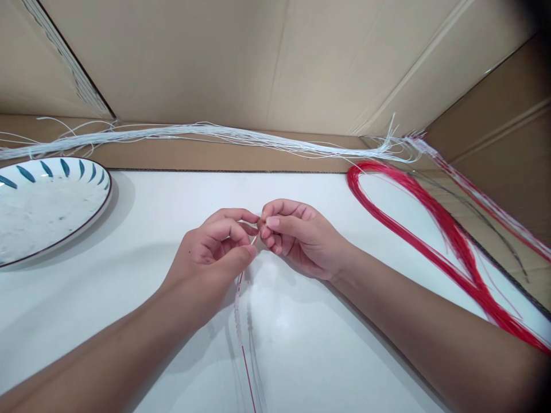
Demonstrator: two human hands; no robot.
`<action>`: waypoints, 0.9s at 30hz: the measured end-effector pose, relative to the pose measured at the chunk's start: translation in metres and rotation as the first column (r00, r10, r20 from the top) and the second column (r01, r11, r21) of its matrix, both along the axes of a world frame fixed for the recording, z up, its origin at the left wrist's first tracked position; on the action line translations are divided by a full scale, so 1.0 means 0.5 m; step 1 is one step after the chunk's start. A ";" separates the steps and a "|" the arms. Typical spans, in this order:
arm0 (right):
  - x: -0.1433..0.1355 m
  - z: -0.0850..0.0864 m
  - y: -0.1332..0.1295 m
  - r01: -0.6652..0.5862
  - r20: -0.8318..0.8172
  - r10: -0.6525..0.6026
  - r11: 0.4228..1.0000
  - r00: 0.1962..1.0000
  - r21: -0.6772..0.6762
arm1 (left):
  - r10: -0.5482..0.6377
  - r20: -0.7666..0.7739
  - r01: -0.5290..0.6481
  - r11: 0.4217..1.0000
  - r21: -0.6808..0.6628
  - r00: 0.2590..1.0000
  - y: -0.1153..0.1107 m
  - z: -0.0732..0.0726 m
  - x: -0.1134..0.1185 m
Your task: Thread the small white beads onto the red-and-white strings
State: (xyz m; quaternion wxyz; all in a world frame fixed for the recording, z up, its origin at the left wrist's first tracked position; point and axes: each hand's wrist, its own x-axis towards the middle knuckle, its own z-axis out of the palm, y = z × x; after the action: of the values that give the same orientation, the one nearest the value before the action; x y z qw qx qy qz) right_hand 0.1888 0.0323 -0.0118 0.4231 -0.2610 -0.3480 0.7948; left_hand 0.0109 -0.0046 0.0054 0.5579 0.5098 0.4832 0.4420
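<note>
A thin red cord runs up from the bottom edge, with a stretch of small clear beads along it. My left hand pinches the cord near its upper part, between thumb and fingers. Just to the right, my right hand is closed in a pinch, its thumb pressed on the index finger. The fingertips of both hands almost meet over the white table. Whatever the right fingertips grip is too small and covered to make out.
A white plate with blue leaf marks stands at the left, small bits on it. White strands lie along the back cardboard. At the right lie a looped bundle of red cords and beaded red-and-white strands.
</note>
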 end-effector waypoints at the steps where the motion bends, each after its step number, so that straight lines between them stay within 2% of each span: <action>1: 0.000 0.001 -0.001 -0.010 0.002 0.010 1.000 1.000 -0.004 | 0.003 -0.001 -0.003 1.000 0.006 1.000 0.000 0.000 0.000; 7: 0.000 0.002 -0.002 -0.068 0.011 0.068 0.998 0.998 0.011 | 0.011 0.022 -0.011 1.000 -0.003 1.000 0.000 0.000 0.001; 14: -0.005 -0.003 -0.006 -0.077 0.020 0.076 0.997 0.997 0.032 | -0.028 -0.004 0.028 1.000 0.006 1.000 0.001 -0.002 -0.005; 27: -0.007 -0.004 -0.007 -0.069 0.044 0.067 0.997 0.997 0.045 | -0.013 -0.053 0.013 1.000 -0.001 0.998 0.001 0.000 -0.002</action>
State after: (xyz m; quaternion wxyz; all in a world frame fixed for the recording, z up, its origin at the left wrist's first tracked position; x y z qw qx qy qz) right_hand 0.1853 0.0289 -0.0136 0.3945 -0.2558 -0.3840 0.7946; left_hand 0.0097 -0.0040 0.0055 0.5477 0.5245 0.4947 0.4246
